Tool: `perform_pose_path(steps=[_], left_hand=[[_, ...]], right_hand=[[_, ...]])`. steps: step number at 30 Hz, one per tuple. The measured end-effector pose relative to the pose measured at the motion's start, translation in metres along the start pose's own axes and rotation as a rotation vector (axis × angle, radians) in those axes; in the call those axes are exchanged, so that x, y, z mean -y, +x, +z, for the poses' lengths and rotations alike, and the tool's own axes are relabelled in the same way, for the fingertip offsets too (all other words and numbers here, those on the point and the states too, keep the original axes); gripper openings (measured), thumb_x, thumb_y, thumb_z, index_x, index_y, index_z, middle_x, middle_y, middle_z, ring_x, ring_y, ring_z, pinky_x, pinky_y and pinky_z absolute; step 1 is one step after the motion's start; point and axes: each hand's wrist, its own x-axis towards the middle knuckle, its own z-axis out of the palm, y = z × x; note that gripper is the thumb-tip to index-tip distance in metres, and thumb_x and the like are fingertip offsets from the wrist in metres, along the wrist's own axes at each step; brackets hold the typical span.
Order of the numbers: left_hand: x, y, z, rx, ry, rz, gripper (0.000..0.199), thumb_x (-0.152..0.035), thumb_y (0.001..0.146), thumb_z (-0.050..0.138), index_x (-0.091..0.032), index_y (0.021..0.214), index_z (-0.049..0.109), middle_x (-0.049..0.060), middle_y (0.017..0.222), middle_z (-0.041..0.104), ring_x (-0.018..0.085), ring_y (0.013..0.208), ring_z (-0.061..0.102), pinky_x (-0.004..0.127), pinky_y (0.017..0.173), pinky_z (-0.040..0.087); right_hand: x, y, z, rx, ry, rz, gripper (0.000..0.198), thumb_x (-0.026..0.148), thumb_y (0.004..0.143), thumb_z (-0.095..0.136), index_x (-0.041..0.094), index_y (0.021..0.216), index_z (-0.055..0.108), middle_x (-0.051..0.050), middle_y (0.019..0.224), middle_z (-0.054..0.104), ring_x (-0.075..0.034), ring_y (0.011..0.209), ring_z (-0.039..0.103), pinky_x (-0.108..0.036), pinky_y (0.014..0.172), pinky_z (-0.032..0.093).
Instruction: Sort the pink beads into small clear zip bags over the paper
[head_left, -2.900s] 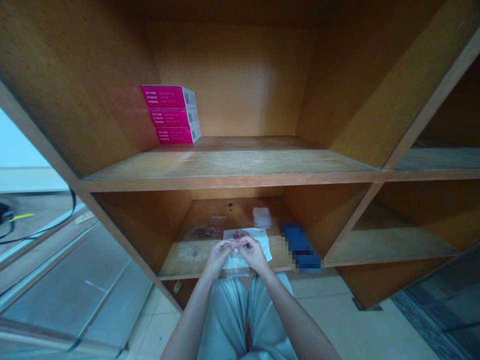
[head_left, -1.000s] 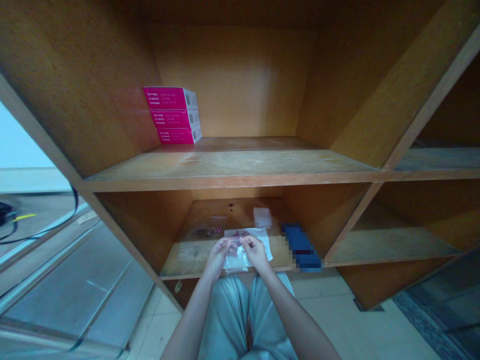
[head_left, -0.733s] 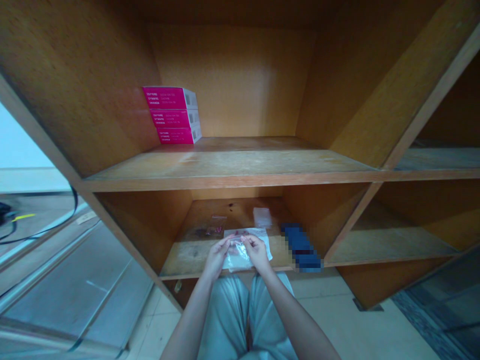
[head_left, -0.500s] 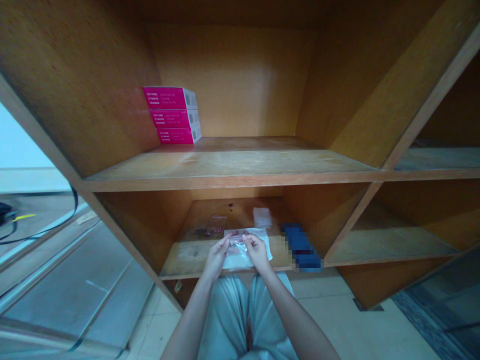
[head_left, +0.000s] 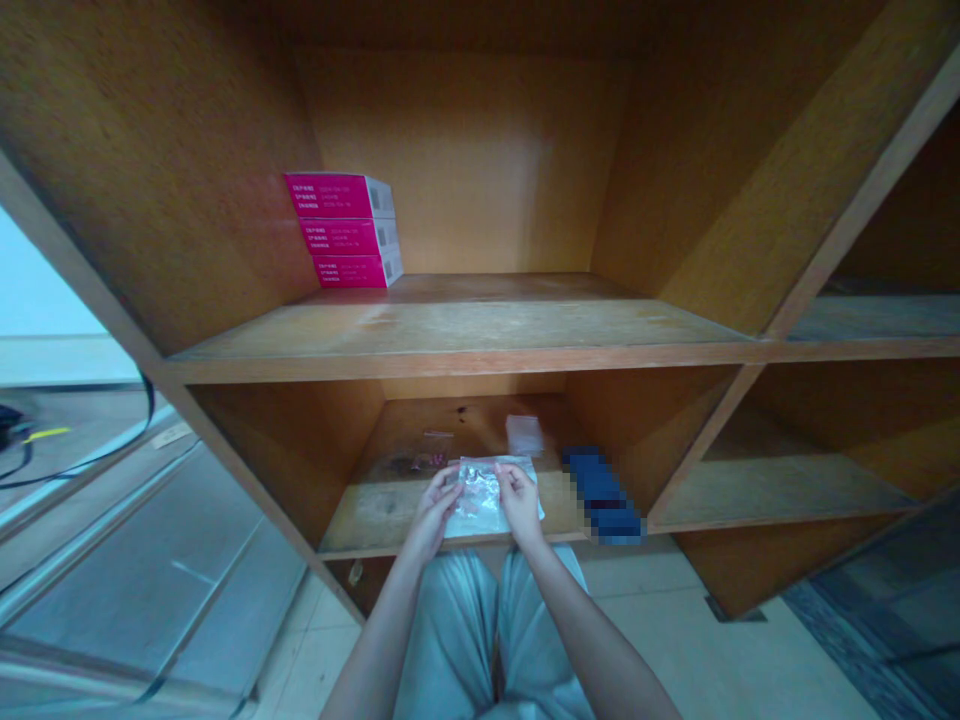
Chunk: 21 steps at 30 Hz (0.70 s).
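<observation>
the person's left hand (head_left: 433, 508) and right hand (head_left: 519, 500) hold a clear bag (head_left: 478, 483) between them, the fingers of each closed on its film near opposite sides. the bag is spread above a white sheet (head_left: 484, 524) near the front edge of the lower shelf (head_left: 356, 515). glare hides much of the film; no contents can be made out in it, nor whether its mouth is sealed. what lies on the sheet beneath it is covered. just behind the left hand, a small bag (head_left: 432, 455) with reddish pieces inside lies on the wood, and it looks finished with. behind the sheet rests a pale packet (head_left: 525, 434), apparently unused. the work seems partway: one bag laid aside, this one in hand and not yet put down. how much is left cannot be told.
</observation>
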Motion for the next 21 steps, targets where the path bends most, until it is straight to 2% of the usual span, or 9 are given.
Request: perform_pose_path(steps=[4, 7, 9, 12, 15, 18, 21], left_hand=[[0.0032, 0.0002, -0.0015, 0.016, 0.061, 0.041, 0.041, -0.032, 0.066, 0.067, -0.021, 0.099, 0.046, 0.0, 0.074, 0.066, 0.011, 0.054, 0.057, 0.022, 0.056, 0.042], [0.0036, 0.0006, -0.0025, 0.052, 0.111, 0.078, 0.032, -0.029, 0.065, 0.067, -0.021, 0.089, 0.049, 0.002, 0.085, 0.066, 0.011, 0.056, 0.058, 0.022, 0.059, 0.042], [0.0021, 0.0005, -0.0026, 0.049, 0.171, 0.088, 0.024, -0.03, 0.066, 0.066, -0.019, 0.084, 0.054, 0.005, 0.096, 0.065, 0.011, 0.06, 0.058, 0.023, 0.06, 0.043], [0.0001, 0.0002, -0.0022, 0.029, 0.235, 0.073, 0.032, -0.032, 0.069, 0.063, -0.017, 0.097, 0.06, 0.009, 0.108, 0.06, 0.013, 0.068, 0.059, 0.022, 0.06, 0.043], [0.0008, 0.0006, -0.0023, 0.015, 0.215, 0.063, 0.047, -0.032, 0.069, 0.064, -0.018, 0.113, 0.055, 0.011, 0.115, 0.057, 0.016, 0.077, 0.059, 0.021, 0.059, 0.044], [0.0036, 0.0018, -0.0036, 0.013, 0.182, 0.069, 0.052, -0.03, 0.066, 0.066, -0.019, 0.116, 0.054, 0.012, 0.119, 0.053, 0.018, 0.082, 0.059, 0.021, 0.058, 0.045], [0.0056, 0.0029, -0.0052, 0.037, 0.165, 0.078, 0.054, -0.027, 0.066, 0.067, -0.02, 0.117, 0.053, 0.012, 0.125, 0.049, 0.018, 0.084, 0.058, 0.022, 0.059, 0.046]], right_hand=[[-0.0024, 0.0005, 0.0002, -0.034, 0.015, -0.003, 0.033, 0.047, 0.08, 0.046, 0.016, 0.071, 0.055, 0.005, 0.048, 0.039, -0.008, 0.044, 0.036, -0.02, 0.041, 0.03], [-0.0038, 0.0005, 0.0008, -0.031, 0.025, 0.002, 0.033, 0.047, 0.08, 0.046, 0.016, 0.071, 0.055, 0.004, 0.049, 0.041, -0.009, 0.043, 0.037, -0.02, 0.04, 0.031], [-0.0047, 0.0006, 0.001, -0.035, 0.035, 0.005, 0.032, 0.046, 0.079, 0.047, 0.016, 0.075, 0.057, 0.002, 0.052, 0.047, -0.01, 0.046, 0.042, -0.02, 0.043, 0.035], [-0.0065, 0.001, 0.001, -0.059, 0.075, 0.015, 0.035, 0.044, 0.078, 0.049, 0.015, 0.095, 0.059, -0.003, 0.067, 0.06, -0.013, 0.055, 0.052, -0.023, 0.05, 0.043], [-0.008, 0.0007, 0.0006, -0.052, 0.081, 0.004, 0.041, 0.041, 0.078, 0.05, 0.017, 0.11, 0.056, -0.008, 0.088, 0.065, -0.017, 0.07, 0.059, -0.028, 0.06, 0.048], [-0.0069, 0.0002, 0.0, -0.006, 0.03, -0.055, 0.034, 0.038, 0.079, 0.051, 0.019, 0.105, 0.061, -0.009, 0.1, 0.065, -0.02, 0.087, 0.06, -0.033, 0.074, 0.048], [-0.0027, 0.0002, -0.0004, 0.06, -0.002, -0.127, 0.024, 0.032, 0.08, 0.051, 0.02, 0.093, 0.066, -0.007, 0.097, 0.066, -0.02, 0.092, 0.059, -0.035, 0.084, 0.044]])
